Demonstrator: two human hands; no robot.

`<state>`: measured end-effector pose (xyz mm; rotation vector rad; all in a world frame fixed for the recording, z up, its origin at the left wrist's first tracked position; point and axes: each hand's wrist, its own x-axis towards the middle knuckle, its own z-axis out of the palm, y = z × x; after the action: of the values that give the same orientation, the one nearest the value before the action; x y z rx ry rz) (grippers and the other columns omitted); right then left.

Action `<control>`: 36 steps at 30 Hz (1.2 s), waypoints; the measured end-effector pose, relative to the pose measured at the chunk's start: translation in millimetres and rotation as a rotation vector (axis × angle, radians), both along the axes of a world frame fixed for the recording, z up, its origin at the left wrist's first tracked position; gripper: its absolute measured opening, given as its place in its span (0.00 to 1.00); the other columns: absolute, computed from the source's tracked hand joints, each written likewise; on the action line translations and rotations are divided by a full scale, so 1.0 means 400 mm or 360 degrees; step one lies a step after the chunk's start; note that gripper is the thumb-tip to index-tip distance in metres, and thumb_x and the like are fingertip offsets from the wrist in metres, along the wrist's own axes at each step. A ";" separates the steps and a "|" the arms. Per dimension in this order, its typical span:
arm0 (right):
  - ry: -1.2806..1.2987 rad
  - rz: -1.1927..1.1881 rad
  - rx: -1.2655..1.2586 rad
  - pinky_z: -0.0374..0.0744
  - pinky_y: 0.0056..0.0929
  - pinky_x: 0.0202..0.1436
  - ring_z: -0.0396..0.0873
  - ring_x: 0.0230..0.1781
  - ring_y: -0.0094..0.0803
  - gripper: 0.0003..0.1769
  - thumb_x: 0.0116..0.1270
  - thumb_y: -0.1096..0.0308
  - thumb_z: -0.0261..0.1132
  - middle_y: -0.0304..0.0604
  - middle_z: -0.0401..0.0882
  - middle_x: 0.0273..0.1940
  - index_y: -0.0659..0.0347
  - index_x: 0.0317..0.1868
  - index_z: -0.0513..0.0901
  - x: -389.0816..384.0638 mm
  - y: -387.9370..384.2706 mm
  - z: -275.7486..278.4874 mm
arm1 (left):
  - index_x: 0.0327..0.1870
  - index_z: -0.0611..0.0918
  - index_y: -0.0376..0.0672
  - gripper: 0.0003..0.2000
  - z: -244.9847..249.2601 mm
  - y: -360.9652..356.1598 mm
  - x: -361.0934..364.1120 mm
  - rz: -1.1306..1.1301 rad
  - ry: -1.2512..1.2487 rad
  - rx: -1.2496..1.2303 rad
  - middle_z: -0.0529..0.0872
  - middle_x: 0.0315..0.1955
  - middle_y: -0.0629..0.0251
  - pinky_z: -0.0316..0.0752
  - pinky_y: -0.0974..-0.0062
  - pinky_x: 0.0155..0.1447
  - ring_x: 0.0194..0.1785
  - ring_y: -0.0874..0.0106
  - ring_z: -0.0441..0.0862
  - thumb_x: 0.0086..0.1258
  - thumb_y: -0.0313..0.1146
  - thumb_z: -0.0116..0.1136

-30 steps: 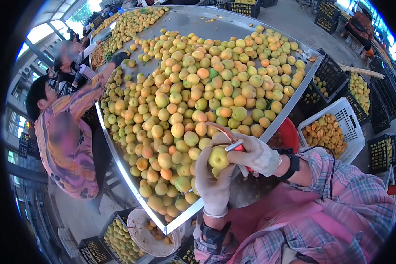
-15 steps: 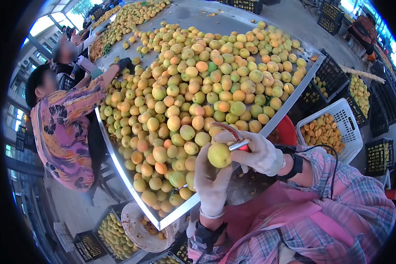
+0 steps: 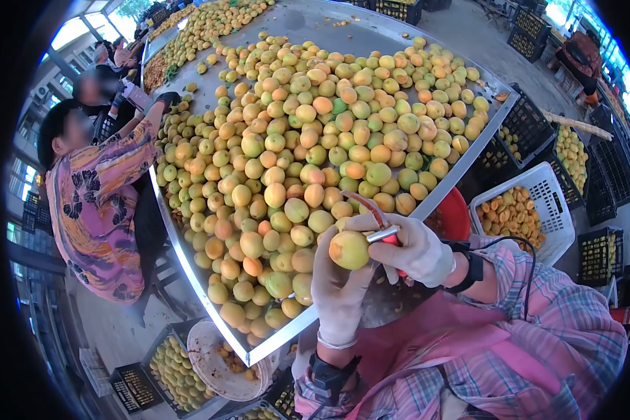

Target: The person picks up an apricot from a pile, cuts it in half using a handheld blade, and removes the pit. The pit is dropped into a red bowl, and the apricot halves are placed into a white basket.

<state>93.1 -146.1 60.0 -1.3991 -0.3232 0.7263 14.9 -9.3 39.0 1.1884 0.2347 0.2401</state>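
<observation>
Just above the table's near edge, my gloved left hand is closed around a yellow-green apricot, which has a brownish-orange patch on its left side. My gloved right hand grips a red-handled hand tool with a silver metal shaft. The shaft's end meets the apricot's upper right side. From the tool, a thin curved reddish-brown strip arches up over my right fingers. Both hands are close together, beside a large heap of apricots on the metal table.
A white bucket stands below the table's corner, beside a crate of apricots. To the right are a red basin and a white basket holding apricot halves. A co-worker in a patterned shirt reaches over the table from the left.
The apricot has turned in my left hand, bringing the brownish-orange patch into view. The co-worker's gloved hand has drawn back to the left across the heap.
</observation>
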 end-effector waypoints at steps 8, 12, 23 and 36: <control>-0.0199 0.0017 -0.0121 0.71 0.21 0.27 0.71 0.24 0.17 0.23 0.74 0.60 0.59 0.33 0.80 0.31 0.59 0.64 0.73 -0.002 -0.019 0.008 | 0.72 0.58 0.35 0.35 -0.044 0.042 0.009 -0.0142 0.0038 -0.0259 0.73 0.58 0.58 0.72 0.68 0.64 0.59 0.68 0.74 0.68 0.36 0.60; -0.0293 0.0087 -0.0111 0.68 0.19 0.24 0.69 0.20 0.17 0.25 0.76 0.55 0.53 0.32 0.76 0.25 0.57 0.68 0.70 -0.012 -0.027 -0.008 | 0.70 0.61 0.35 0.33 -0.085 0.048 0.008 -0.0262 0.0037 -0.0280 0.74 0.59 0.58 0.72 0.66 0.64 0.60 0.67 0.74 0.70 0.44 0.58; -0.0699 -0.0097 -0.0183 0.75 0.24 0.29 0.78 0.24 0.25 0.25 0.77 0.59 0.52 0.40 0.81 0.31 0.59 0.69 0.68 -0.019 -0.020 -0.035 | 0.67 0.64 0.35 0.34 -0.112 -0.011 0.032 -0.0374 -0.0077 -0.0342 0.74 0.59 0.60 0.71 0.70 0.62 0.60 0.69 0.74 0.69 0.51 0.58; -0.1289 -0.0098 -0.0526 0.80 0.37 0.36 0.83 0.34 0.46 0.24 0.73 0.59 0.57 0.48 0.83 0.39 0.56 0.66 0.70 -0.025 -0.014 -0.018 | 0.59 0.72 0.37 0.18 -0.090 -0.047 0.013 -0.0212 -0.0041 -0.0347 0.77 0.54 0.62 0.70 0.69 0.61 0.57 0.69 0.76 0.76 0.40 0.48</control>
<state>83.0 -151.5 52.9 -1.9756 -0.8102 0.1254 20.3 -28.3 2.8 0.9799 0.1544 0.1097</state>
